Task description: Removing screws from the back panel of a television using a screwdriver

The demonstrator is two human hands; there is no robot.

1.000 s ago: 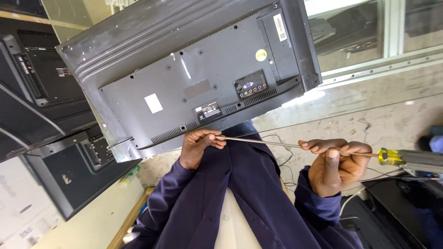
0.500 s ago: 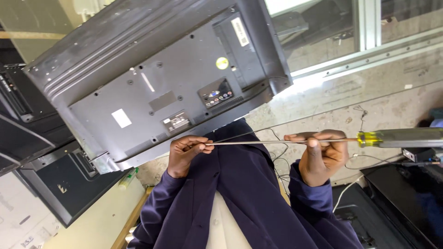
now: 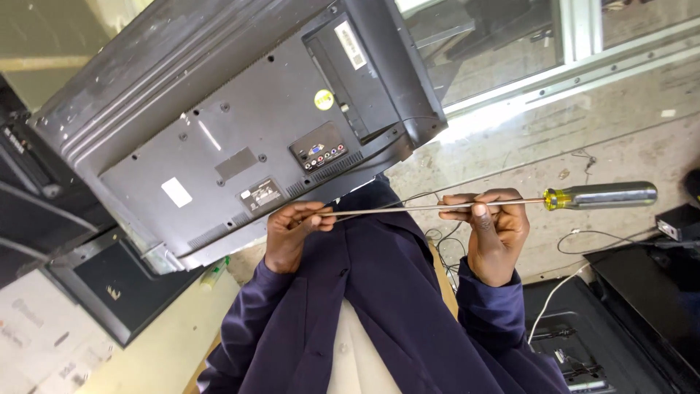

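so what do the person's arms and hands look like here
Both arms wear long dark navy sleeves of an open jacket with small dark buttons, over a pale shirt. The left hand and right hand are bare: no gloves, rings or watch visible.

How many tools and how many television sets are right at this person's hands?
screwdriver: 1
television set, back panel showing: 1
Total: 2
The left hand pinches the shaft's tip; the right hand grips the shaft near the yellow and clear handle.
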